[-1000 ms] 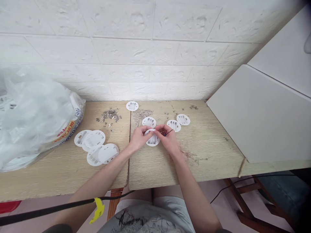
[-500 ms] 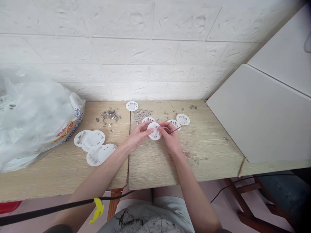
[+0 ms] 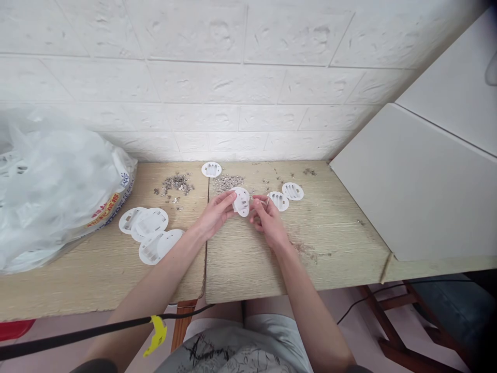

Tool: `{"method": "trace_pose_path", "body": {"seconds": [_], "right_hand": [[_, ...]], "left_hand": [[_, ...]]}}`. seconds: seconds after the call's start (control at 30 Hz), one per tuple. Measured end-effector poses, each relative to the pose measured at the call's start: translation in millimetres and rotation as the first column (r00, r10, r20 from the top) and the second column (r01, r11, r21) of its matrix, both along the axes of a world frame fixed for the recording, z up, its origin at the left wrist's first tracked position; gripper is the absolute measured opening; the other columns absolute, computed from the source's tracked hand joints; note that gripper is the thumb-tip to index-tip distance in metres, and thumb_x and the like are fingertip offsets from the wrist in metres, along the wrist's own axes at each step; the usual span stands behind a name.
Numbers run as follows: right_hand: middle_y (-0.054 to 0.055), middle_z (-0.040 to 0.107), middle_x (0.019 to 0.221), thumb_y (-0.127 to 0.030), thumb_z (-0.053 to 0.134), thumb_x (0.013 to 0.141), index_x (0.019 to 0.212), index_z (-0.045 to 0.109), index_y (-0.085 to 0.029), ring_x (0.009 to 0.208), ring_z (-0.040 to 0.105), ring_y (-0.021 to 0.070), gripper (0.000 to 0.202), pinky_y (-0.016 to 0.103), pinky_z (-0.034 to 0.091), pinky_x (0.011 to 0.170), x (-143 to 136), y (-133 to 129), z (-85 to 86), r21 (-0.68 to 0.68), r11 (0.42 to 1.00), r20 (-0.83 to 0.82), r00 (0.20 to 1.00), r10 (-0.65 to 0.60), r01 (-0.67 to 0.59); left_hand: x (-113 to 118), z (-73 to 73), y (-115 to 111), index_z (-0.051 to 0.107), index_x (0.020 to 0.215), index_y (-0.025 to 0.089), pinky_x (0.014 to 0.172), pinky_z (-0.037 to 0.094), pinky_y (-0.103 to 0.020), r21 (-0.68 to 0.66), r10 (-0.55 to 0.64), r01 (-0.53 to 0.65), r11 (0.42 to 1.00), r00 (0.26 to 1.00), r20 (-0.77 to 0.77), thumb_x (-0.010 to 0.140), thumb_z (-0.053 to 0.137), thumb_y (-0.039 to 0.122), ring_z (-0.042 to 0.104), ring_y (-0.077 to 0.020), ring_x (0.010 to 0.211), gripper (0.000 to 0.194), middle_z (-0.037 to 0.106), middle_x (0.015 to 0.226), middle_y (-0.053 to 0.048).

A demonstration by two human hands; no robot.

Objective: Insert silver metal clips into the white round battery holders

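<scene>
My left hand (image 3: 218, 211) grips a round white plastic disc (image 3: 242, 201) by its left edge, tilted above the table. Just right of the disc, my right hand (image 3: 267, 217) has its thumb and fingers pinched on a thin tool (image 3: 264, 202), mostly hidden by the fingers. Behind the hands lies a pile of small silvery metal pieces (image 3: 229, 182). Two slotted white discs, one near my right hand (image 3: 278, 201) and one beyond it (image 3: 292, 191), lie flat. Another disc (image 3: 212, 169) rests close to the wall.
Several overlapping white discs (image 3: 149, 225) lie on the left of the wooden table (image 3: 248, 259), below a second heap of metal pieces (image 3: 177, 184). A big plastic bag (image 3: 62, 191) fills the far left. A pale panel (image 3: 419, 191) stands at the right.
My left hand has turned and tilted the disc, moving it slightly left and up. My right hand has come away from the disc's face, and its fingers have shifted on the thin tool.
</scene>
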State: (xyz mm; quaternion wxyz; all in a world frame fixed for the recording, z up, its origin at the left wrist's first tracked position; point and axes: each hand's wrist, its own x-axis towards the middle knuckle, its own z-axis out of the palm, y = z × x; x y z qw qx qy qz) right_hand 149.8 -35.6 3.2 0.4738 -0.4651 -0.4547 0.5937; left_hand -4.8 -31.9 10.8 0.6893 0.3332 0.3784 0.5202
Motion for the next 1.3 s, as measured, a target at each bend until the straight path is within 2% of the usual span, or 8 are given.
{"method": "trace_pose_path", "body": {"seconds": [0.13,0.2,0.37,0.53,0.9,1.0,1.2,1.3], "right_hand": [[-0.006,0.050,0.052,-0.053,0.040,0.087,0.104,0.052,-0.021,0.036,0.033,0.0070,0.038,0.020,0.023,0.036,2,0,-1.5,0.083,0.993,0.130,0.989,0.069,-0.080],[-0.006,0.047,0.046,-0.049,0.041,0.087,0.101,0.056,-0.020,0.037,0.035,0.0085,0.035,0.021,0.027,0.038,4,0,-1.9,0.111,0.984,0.195,0.974,0.113,-0.136],[-0.002,0.058,0.058,-0.041,0.048,0.085,0.093,0.061,-0.020,0.045,0.046,0.0115,0.026,0.025,0.037,0.046,7,1,-5.1,0.200,0.968,0.359,0.930,0.072,-0.152],[0.000,0.060,0.059,-0.035,0.046,0.085,0.092,0.066,-0.022,0.052,0.051,0.0151,0.024,0.027,0.038,0.053,7,2,-10.4,0.305,0.939,0.500,0.866,-0.017,-0.158],[-0.001,0.061,0.059,-0.028,0.045,0.086,0.092,0.068,-0.022,0.054,0.052,0.0154,0.025,0.027,0.037,0.056,7,3,-11.3,0.331,0.923,0.569,0.822,-0.029,-0.197],[0.000,0.062,0.060,-0.026,0.044,0.087,0.093,0.069,-0.023,0.055,0.053,0.0159,0.026,0.027,0.038,0.057,6,2,-11.8,0.355,0.910,0.621,0.782,-0.059,-0.214],[0.003,0.065,0.068,-0.022,0.040,0.088,0.099,0.069,-0.022,0.057,0.055,0.0166,0.031,0.029,0.038,0.060,2,-2,-11.5,0.423,0.861,0.742,0.652,-0.152,-0.281],[0.003,0.065,0.068,-0.022,0.041,0.088,0.098,0.069,-0.021,0.057,0.055,0.0154,0.030,0.027,0.038,0.060,3,-1,-10.4,0.423,0.866,0.733,0.663,-0.154,-0.267]], "left_hand": [[-3,0.1,2,0.066,0.096,0.016,0.078,0.050,-0.032,0.017,0.046,-0.045,0.999,0.999,-0.027,0.072,0.069,0.038,0.063,-0.0183,0.088,0.032,0.069,0.099,-0.009],[-4,0.8,3,0.066,0.094,0.016,0.074,0.050,-0.029,0.022,0.070,-0.070,0.997,0.997,-0.032,0.072,0.069,0.038,0.063,-0.0175,0.087,0.031,0.069,0.098,-0.008],[-5,1.6,4,0.068,0.095,0.016,0.069,0.047,-0.025,0.052,0.100,-0.096,0.994,0.991,-0.089,0.070,0.070,0.039,0.061,-0.0164,0.085,0.034,0.070,0.095,-0.008],[-5,0.7,4,0.069,0.098,0.017,0.072,0.046,-0.026,0.072,0.082,-0.073,0.995,0.988,-0.128,0.068,0.072,0.041,0.062,-0.0168,0.085,0.038,0.070,0.091,-0.007],[-3,-0.5,3,0.068,0.098,0.016,0.073,0.044,-0.026,0.087,0.104,-0.088,0.992,0.974,-0.200,0.067,0.073,0.039,0.061,-0.0156,0.083,0.039,0.069,0.094,-0.007],[-3,-3.3,3,0.068,0.099,0.016,0.076,0.044,-0.028,0.121,0.121,-0.089,0.989,0.947,-0.298,0.067,0.072,0.040,0.061,-0.0163,0.086,0.040,0.069,0.097,-0.007],[4,-2.6,-2,0.067,0.099,0.016,0.069,0.045,-0.028,0.169,0.155,-0.086,0.982,0.880,-0.449,0.065,0.073,0.043,0.060,-0.0155,0.078,0.044,0.068,0.092,-0.007],[4,-0.8,-2,0.067,0.098,0.016,0.073,0.046,-0.028,0.163,0.178,-0.118,0.979,0.889,-0.423,0.065,0.072,0.044,0.061,-0.0171,0.082,0.043,0.068,0.096,-0.008]]}}
